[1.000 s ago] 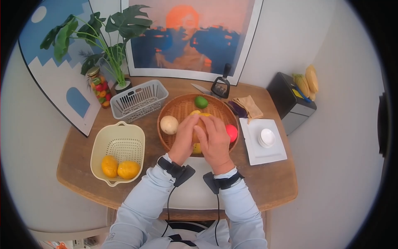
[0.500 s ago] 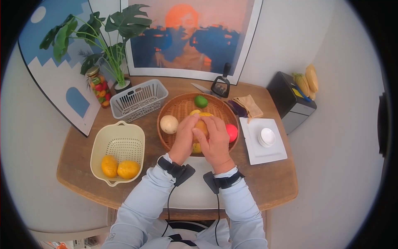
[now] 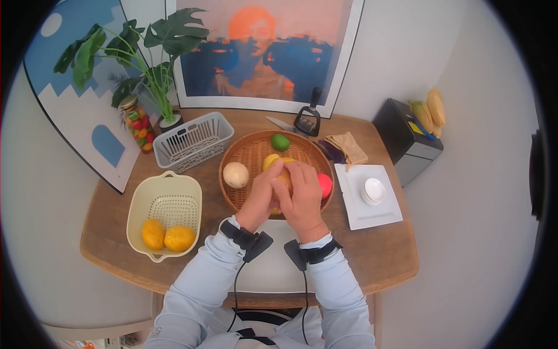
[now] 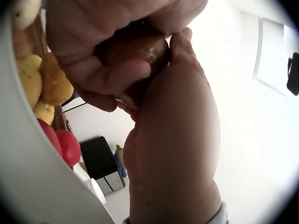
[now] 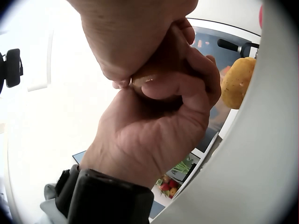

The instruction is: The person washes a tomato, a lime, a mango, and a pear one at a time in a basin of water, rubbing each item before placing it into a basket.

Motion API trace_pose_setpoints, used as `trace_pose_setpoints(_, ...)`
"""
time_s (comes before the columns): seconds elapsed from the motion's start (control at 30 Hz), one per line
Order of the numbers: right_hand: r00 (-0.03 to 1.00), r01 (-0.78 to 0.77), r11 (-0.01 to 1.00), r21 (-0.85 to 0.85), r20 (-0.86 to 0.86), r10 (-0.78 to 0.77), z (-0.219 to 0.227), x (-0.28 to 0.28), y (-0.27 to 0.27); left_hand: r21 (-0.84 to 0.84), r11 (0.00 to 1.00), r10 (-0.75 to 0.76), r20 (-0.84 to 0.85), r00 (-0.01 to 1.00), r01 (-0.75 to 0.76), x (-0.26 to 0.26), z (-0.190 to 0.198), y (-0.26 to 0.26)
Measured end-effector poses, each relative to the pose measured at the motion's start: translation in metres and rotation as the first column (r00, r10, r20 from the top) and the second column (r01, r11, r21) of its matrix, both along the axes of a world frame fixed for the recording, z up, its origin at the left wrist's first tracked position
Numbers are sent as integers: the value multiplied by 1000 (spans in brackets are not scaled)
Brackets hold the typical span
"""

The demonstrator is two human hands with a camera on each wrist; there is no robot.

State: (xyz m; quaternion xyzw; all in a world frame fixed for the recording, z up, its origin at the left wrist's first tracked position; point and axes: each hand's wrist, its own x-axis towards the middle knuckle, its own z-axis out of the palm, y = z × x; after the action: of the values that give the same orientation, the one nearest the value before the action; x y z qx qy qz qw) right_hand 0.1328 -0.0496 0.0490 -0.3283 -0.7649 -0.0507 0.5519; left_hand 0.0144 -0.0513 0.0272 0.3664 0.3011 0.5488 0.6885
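Observation:
Both hands are cupped together over the round wicker basket (image 3: pixel 231 152), around a rounded, shiny orange-brown fruit (image 4: pixel 156 49). My left hand (image 3: pixel 258 200) holds it from the left, and my right hand (image 3: pixel 303 200) wraps it from the right, the thumbs close together. Only a strip of the fruit shows between the fingers; the palms hide the rest. Around the hands in the basket lie a pale round fruit (image 3: pixel 236 175), a green fruit (image 3: pixel 280 142), a red round one (image 3: pixel 325 185) and yellow fruits (image 3: pixel 270 161).
Front left, a cream colander (image 3: pixel 195 198) holds two orange-yellow fruits (image 3: pixel 179 238). Behind it stand a grey plastic basket (image 3: pixel 195 142), a jar and a plant. To the right lies a white tray (image 3: pixel 383 216) with a small white dish (image 3: pixel 373 190). A knife (image 3: pixel 280 123) lies at the back.
The hands keep their hold on the fruit and shift only slightly. The yellow fruit behind the fingertips shows more, while the yellow piece below the hands is now mostly covered.

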Motion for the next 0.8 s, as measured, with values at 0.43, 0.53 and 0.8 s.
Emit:
trace_pose_setpoints(0.43,957,-153,802,-578,-290,-27,-30,15,16,318,936,242,-272,931,-150,7,-10,1)
trace_pose_setpoints(0.53,974,-89,894,-440,-224,-14,-15,7,5,215,956,250,-237,939,-201,7,-5,-3)
trace_pose_setpoints(0.8,937,-205,792,-576,-350,-12,-29,11,18,113,991,90,-141,986,-74,1,-3,-4)
